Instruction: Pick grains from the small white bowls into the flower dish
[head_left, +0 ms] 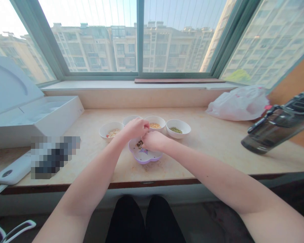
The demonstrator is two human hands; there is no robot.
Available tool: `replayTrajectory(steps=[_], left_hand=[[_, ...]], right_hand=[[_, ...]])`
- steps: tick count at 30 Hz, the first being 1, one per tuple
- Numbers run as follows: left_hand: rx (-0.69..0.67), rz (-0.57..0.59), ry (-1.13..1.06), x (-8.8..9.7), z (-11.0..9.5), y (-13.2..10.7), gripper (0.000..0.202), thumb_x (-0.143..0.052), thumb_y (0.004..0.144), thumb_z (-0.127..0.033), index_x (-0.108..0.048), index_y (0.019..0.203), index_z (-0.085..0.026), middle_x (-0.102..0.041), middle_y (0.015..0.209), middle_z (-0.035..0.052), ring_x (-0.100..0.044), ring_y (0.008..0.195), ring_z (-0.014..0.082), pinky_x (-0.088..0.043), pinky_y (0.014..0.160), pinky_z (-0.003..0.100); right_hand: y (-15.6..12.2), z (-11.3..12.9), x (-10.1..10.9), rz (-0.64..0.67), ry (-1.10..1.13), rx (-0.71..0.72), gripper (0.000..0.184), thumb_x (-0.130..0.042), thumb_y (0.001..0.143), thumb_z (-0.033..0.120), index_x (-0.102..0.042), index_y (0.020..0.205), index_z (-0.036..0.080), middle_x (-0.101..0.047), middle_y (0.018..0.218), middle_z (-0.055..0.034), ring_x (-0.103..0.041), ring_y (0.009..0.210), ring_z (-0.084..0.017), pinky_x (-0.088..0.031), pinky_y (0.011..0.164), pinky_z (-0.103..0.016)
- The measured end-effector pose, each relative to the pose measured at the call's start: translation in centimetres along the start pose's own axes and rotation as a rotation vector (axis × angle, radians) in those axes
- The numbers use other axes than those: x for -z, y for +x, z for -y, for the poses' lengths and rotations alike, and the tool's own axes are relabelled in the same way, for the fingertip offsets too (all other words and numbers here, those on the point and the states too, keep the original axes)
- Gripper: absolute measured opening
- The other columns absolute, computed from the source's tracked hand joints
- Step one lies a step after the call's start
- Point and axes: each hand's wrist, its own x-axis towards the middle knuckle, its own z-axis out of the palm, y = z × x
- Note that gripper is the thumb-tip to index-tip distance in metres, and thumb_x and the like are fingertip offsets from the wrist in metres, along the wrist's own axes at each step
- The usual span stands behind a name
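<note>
Lilac flower-shaped ceramic dish (145, 158) holding dark seeds (140, 144) sits on the pale marble bench (205, 141) at 6 o'clock from both hands, nearer the right hand (154, 141). The left hand (135, 129) and the right are closed in tight pinches just above it; whether they hold any grains is hidden.

Bright daylight pours through the window (140, 37) beyond the fingers (142, 126), washing the sky out white at upper left. The light falls softly across the tabletop (207, 148), leaving a pale sheen and only faint, diffuse shadows near the fingers. Everything around them looks fairly sharp, though slightly soft. Wide-angle distortion stretches and bends the window's frame toward the picture's edges. Left of the fingers, a pixelated mosaic patch (55, 157) hides whatever lies there.
</note>
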Motion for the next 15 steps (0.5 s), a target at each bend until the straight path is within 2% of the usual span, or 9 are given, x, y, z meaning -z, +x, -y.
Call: replayTrajectory(steps=[3, 6, 10, 13, 15], left_hand=[[0.017, -0.016, -0.003, 0.3, -0.2, -0.1, 0.029, -0.052, 0.082, -0.017, -0.079, 0.091, -0.023, -0.077, 0.087, 0.0047, -0.068, 0.08, 0.0198, -0.046, 0.069, 0.028], [0.005, -0.039, -0.004, 0.5, -0.2, -0.2, 0.028, -0.052, 0.081, -0.017, -0.078, 0.09, -0.023, -0.076, 0.086, 0.0045, -0.067, 0.078, 0.0191, -0.045, 0.068, 0.028], [0.005, -0.076, -0.011, 0.5, -0.2, -0.2, 0.027, -0.052, 0.084, -0.018, -0.078, 0.09, -0.023, -0.076, 0.084, 0.004, -0.066, 0.075, 0.0184, -0.045, 0.069, 0.027], [0.017, -0.14, -0.026, 0.2, -0.2, -0.1, 0.028, -0.052, 0.085, -0.018, -0.079, 0.092, -0.023, -0.076, 0.083, 0.0037, -0.066, 0.076, 0.0184, -0.046, 0.072, 0.028], [0.027, -0.192, -0.045, 0.0, -0.1, -0.1, 0.027, -0.053, 0.085, -0.019, -0.079, 0.091, -0.022, -0.076, 0.082, 0.0038, -0.066, 0.077, 0.0183, -0.047, 0.074, 0.028]], right_hand=[[-0.8, 1.6, 1.0, 0.062, -0.174, -0.12, 0.012, -0.065, 0.079, 0.023, -0.075, 0.073, 0.019, -0.075, 0.078, -0.014, -0.071, 0.082, -0.034, -0.051, 0.072, -0.045], [-1.8, 2.5, 2.3, 0.067, -0.26, -0.102, 0.022, -0.057, 0.087, 0.028, -0.075, 0.08, 0.017, -0.077, 0.086, -0.0165, -0.07, 0.085, -0.033, -0.051, 0.072, -0.042], [-2.7, 2.0, 3.5, 0.024, -0.221, -0.059, 0.028, -0.047, 0.095, 0.028, -0.072, 0.095, 0.015, -0.076, 0.103, -0.0169, -0.07, 0.092, -0.03, -0.051, 0.075, -0.037], [-3.0, 1.2, 4.2, 0.016, -0.204, -0.119, 0.035, -0.037, 0.1, 0.03, -0.067, 0.109, 0.014, -0.073, 0.113, -0.0173, -0.069, 0.098, -0.029, -0.049, 0.076, -0.035], [-3.0, 0.7, 4.6, -0.007, -0.205, -0.169, 0.035, -0.035, 0.102, 0.031, -0.067, 0.109, 0.015, -0.073, 0.113, -0.0162, -0.068, 0.1, -0.028, -0.047, 0.077, -0.033]])
